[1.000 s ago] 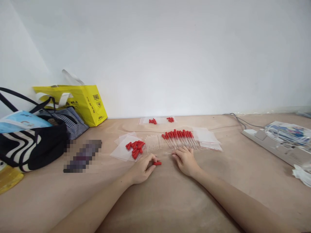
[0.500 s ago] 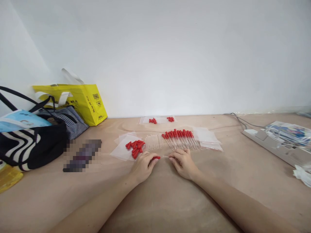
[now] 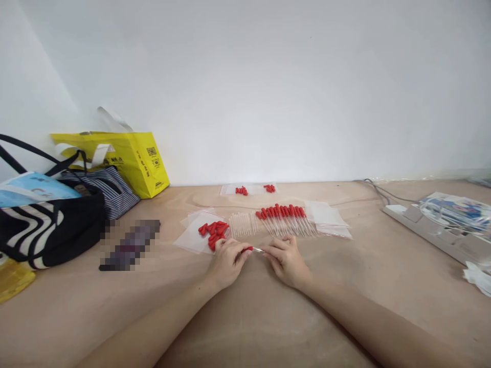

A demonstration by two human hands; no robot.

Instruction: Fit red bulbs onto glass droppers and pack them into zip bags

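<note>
Between thumb and fingers, my left hand (image 3: 229, 259) pinches a red rubber dropper bulb (image 3: 248, 249). My right hand (image 3: 287, 261) is closed on a clear dropper tube (image 3: 258, 250), whose end meets the bulb's mouth; how far it sits inside, I cannot tell. Left of my left hand lies a pile of red bulbs (image 3: 213, 230) on clear plastic bags (image 3: 191, 240). Beyond my hands is a row of bare clear tubes (image 3: 243, 224). To its right lie several assembled droppers (image 3: 286, 217) with red bulbs pointing away from me.
White zip bags (image 3: 329, 219) lie right of the droppers. Near the wall is a bag with small red bulbs (image 3: 241, 190). A yellow bag (image 3: 126, 163), a black bag (image 3: 82, 225) and a blurred dark object (image 3: 130, 246) stand left. At right is a pale tray (image 3: 422, 230) with packets.
My right hand has moved slightly left, bringing the tube's end up to the bulb. The gap between them has closed. My left hand has hardly moved.
</note>
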